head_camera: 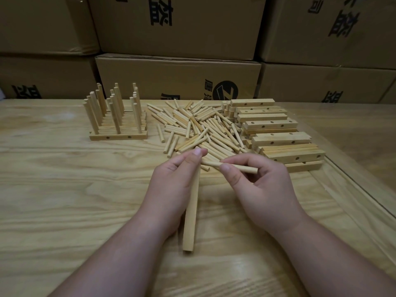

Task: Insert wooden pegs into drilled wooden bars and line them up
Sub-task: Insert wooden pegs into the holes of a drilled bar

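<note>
The left hand [173, 179] grips a wooden bar [191, 213] angled toward the viewer over the desk [64, 189]; the right hand [257, 185] pinches 1 peg [242, 168]. Beyond lie loose pegs [199, 125], stacked drilled bars [276, 133] right, pegged bars [116, 116] left, cardboard boxes [177, 76] behind.

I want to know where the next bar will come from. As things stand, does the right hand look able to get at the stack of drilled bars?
Probably yes, but not right away: the stack of drilled bars lies just beyond the right hand on the same side, with nothing between them. The hand is pinching a peg, though, so it would need to free its fingers first.
</note>
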A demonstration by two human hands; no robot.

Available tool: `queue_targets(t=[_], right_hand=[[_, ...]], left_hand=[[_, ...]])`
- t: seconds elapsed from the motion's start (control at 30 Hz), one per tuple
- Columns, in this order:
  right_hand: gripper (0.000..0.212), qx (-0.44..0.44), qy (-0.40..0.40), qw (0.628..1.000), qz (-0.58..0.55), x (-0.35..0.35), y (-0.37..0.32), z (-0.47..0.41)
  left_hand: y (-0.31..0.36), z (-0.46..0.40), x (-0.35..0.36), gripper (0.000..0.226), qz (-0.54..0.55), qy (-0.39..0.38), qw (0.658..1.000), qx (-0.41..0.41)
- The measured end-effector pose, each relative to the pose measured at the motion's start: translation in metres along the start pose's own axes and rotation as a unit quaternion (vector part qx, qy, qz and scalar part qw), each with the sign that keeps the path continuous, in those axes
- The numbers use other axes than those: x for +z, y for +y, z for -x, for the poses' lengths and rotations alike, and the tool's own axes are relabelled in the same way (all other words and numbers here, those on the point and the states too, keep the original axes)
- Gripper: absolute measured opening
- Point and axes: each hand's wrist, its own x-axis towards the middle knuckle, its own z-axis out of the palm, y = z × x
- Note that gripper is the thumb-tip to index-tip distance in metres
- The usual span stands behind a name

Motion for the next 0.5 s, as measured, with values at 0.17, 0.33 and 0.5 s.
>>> queue_targets(t=[0.17, 0.33, 0.5], right_hand=[[0.006, 0.051, 0.011, 0.998, -0.036, -0.0004, 0.0003, -0.0018], [0.008, 0.062, 0.005, 0.997, -0.040, -0.0005, 0.0015, -0.0029], [0.007, 0.052, -0.003, 0.998, -0.029, 0.0006, 0.0030, -0.0017]], left_hand=[[-0.0018, -0.0001, -0.0012, 0.044, 0.009, -0.015, 1.000, -0.015], [-0.0004, 0.0000, -0.0002, 0.046, -0.011, -0.004, 1.000, -0.014], [-0.0026, -0.0006, 0.0000, 0.045, -0.047, 0.020, 0.999, -0.010]])
